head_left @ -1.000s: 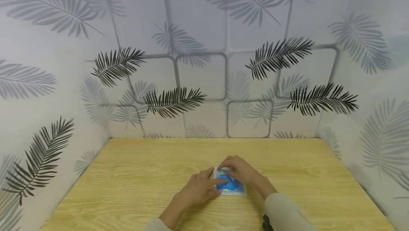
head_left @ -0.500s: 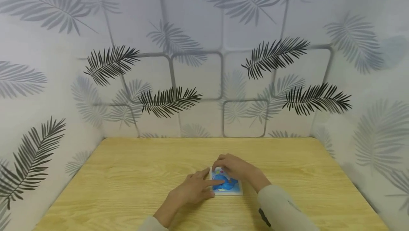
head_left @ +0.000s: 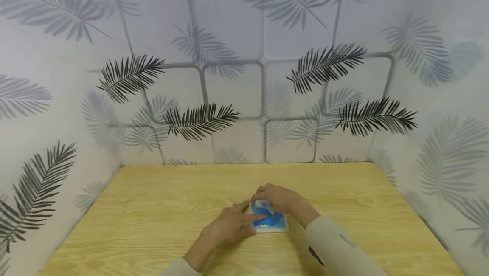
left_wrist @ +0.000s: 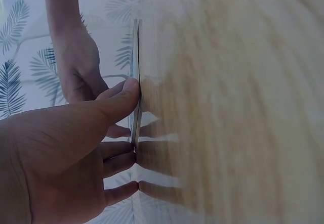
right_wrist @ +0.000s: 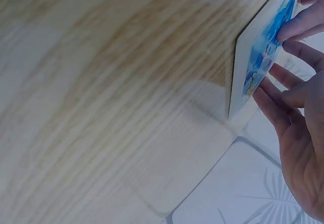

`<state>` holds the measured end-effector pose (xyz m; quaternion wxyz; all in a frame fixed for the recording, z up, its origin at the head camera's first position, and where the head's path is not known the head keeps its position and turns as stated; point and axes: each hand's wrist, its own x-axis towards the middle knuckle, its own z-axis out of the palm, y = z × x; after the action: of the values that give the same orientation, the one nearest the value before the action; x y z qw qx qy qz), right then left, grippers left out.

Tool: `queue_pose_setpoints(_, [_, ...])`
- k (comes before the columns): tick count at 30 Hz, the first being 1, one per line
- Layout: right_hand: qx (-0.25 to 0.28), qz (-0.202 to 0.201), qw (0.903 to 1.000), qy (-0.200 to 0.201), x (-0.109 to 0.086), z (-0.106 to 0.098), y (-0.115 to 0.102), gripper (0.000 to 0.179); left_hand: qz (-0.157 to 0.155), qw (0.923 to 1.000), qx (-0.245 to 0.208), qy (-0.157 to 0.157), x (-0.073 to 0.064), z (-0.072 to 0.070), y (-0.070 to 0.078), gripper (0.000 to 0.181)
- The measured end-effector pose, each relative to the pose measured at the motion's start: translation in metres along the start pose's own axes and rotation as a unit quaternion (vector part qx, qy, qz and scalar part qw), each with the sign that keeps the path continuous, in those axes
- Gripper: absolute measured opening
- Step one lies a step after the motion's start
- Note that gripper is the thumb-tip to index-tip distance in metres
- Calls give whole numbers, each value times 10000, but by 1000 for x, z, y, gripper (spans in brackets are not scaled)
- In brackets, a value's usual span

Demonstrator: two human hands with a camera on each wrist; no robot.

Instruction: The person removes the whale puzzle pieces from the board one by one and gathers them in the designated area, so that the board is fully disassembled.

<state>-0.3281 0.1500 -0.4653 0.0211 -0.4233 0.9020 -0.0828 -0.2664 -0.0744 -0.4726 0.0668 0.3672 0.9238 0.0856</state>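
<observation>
A thin square picture board (head_left: 280, 225) lies flat on the table, with a white border and a blue whale printed on it. My left hand (head_left: 229, 225) lies at its left side; the index finger reaches straight across the whale and the thumb touches the near-left edge. In the left wrist view, the left hand's thumb (left_wrist: 121, 100) meets the board's thin edge. From the far side, my right hand (head_left: 280, 199) bends over the board, its curled fingers gripping near the top-left corner. Its fingertips are partly hidden. Small pink and yellow dots show beneath it.
The wood-grain table (head_left: 172, 199) extends around the board on all sides. Behind it stands a pale wall (head_left: 237, 93) with a leaf print. Light sleeves (head_left: 336, 242) cover the forearms, and a dark strap end shows below the right one.
My right fingers have curled in more toward the board's top-left corner. The left hand keeps its place on the board. The whole head view has shifted slightly.
</observation>
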Motion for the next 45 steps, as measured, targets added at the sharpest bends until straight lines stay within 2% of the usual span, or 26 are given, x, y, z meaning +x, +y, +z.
queue_pose_setpoints(3, [-43,109,9999,-53,-1,1,1,57,155,9997,97,131,2,6,0,50])
queue_pose_setpoints(5, [-103,107,9999,-49,-1,2,2,56,149,9998,85,141,3,8,1,51])
queue_pose_setpoints(8, [-64,13,10000,55,-2,4,5,46,132,9998,87,141,4,10,1,51])
queue_pose_setpoints(12, [518,217,9984,101,-5,3,8,43,-40,9999,-161,0,3,4,1,51])
queue_pose_setpoints(15, [1149,405,9925,80,-6,4,10,55,-196,9992,-328,-97,0,1,-1,51])
queue_pose_setpoints(19, [1409,387,9892,133,-6,5,10,57,-216,9990,-382,-109,-2,0,-3,51])
queue_pose_setpoints(29, [935,608,9938,20,-1,9,6,51,-23,9994,-344,-92,-2,1,-4,51])
queue_pose_setpoints(37, [28,208,9998,-60,0,2,7,54,-83,9998,-132,-78,-1,-2,-1,51])
queue_pose_setpoints(42, [-117,38,9999,-108,1,0,6,39,99,9999,73,4,0,-3,3,49])
queue_pose_setpoints(45, [-89,-19,9999,-102,0,1,6,38,95,9997,224,51,0,0,4,48])
